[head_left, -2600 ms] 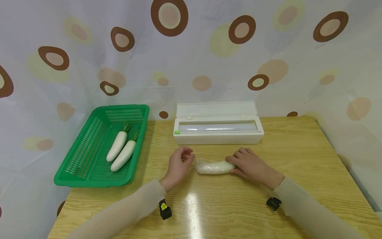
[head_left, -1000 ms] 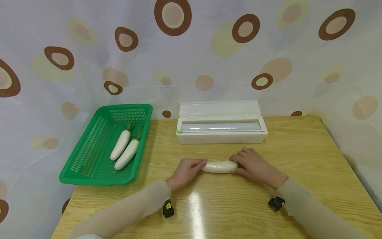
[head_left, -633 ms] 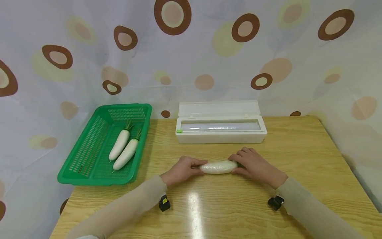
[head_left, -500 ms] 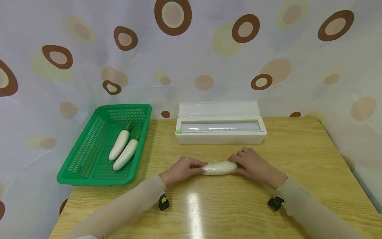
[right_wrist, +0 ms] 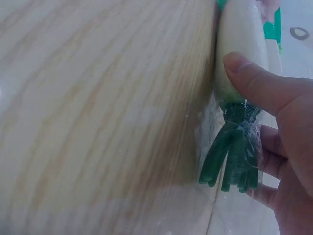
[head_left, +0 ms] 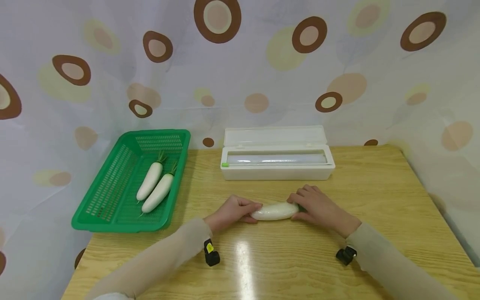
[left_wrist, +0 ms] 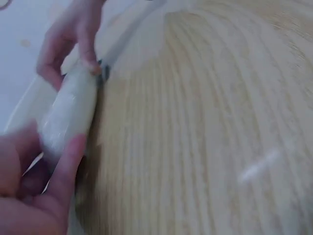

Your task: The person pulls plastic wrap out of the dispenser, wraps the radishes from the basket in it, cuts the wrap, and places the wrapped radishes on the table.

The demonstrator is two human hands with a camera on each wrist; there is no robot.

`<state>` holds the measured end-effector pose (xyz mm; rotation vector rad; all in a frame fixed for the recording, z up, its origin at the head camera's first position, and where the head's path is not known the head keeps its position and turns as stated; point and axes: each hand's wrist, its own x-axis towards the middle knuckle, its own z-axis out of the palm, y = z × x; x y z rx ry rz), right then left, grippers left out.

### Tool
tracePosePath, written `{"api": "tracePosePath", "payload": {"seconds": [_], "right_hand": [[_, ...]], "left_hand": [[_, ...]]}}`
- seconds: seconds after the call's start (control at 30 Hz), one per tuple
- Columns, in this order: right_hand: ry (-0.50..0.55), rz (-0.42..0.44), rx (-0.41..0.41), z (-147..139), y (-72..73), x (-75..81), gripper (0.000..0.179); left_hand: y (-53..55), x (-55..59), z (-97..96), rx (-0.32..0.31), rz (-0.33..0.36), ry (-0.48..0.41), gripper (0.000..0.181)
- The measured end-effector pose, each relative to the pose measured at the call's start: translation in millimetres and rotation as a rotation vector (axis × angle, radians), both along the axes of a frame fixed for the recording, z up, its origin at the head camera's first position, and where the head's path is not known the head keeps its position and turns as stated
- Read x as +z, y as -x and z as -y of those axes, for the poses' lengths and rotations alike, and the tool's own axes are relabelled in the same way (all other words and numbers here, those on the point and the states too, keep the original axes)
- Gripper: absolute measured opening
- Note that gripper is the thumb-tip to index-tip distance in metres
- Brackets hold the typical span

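Note:
A white radish [head_left: 275,211] wrapped in clear cling film lies crosswise on the wooden table, in front of the film box. My left hand [head_left: 233,213] pinches its left end between thumb and fingers. At the leafy end, my right hand [head_left: 318,210] grips the radish, thumb on the near side. The right wrist view shows the cut green stalks [right_wrist: 232,159] under loose, crinkled film [right_wrist: 252,137]. In the left wrist view, slightly blurred, both hands hold opposite ends of the radish [left_wrist: 71,110].
A white cling film box [head_left: 277,173] stands behind the hands, lid raised, with a film roll [head_left: 277,159] inside. To the left, a green plastic basket [head_left: 80,223] holds two unwrapped radishes [head_left: 158,193]. A patterned curtain [head_left: 240,75] hangs behind the table [head_left: 292,262].
My left hand, earlier apart from the radish's left end with loose film showing there, has moved in and now pinches that end. My right hand keeps its hold.

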<state>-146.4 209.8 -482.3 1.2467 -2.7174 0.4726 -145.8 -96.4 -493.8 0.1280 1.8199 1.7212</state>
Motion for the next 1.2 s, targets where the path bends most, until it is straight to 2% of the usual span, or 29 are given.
{"api": "tracePosePath", "payload": {"seconds": [0.17, 0.37, 0.43, 0.63, 0.83, 0.9, 1.07, 1.2], "right_hand": [[-0.011, 0.024, -0.014, 1, 0.0, -0.5, 0.041], [-0.033, 0.057, -0.046, 2, 1.4, 0.4, 0.041], [-0.040, 0.071, -0.061, 1, 1.8, 0.1, 0.041], [-0.054, 0.107, -0.093, 0, 2.1, -0.6, 0.043], [-0.054, 0.195, -0.094, -10, 0.4, 7.3, 0.062], [-0.053, 0.194, -0.095, -18, 0.5, 10.4, 0.065], [-0.076, 0.156, -0.131, -36, 0.5, 16.5, 0.054], [-0.084, 0.171, -0.144, -44, 0.0, 17.7, 0.038]], "left_hand": [[-4.4, 2.3, -7.0, 0.033, -0.135, 0.093, 0.024], [-5.1, 4.1, -9.8, 0.068, -0.225, 0.130, 0.023], [-5.6, 3.1, -9.3, 0.067, -0.229, 0.137, 0.023], [-7.1, -0.2, -7.0, 0.066, -0.176, 0.066, 0.027], [-5.2, 0.7, -1.1, 0.076, -0.184, 0.110, 0.027], [-4.7, 1.1, 3.0, 0.072, -0.182, 0.116, 0.027], [-1.6, 0.2, 13.1, 0.079, -0.173, 0.105, 0.028], [0.9, -0.4, 17.8, 0.074, -0.172, 0.084, 0.029]]}}
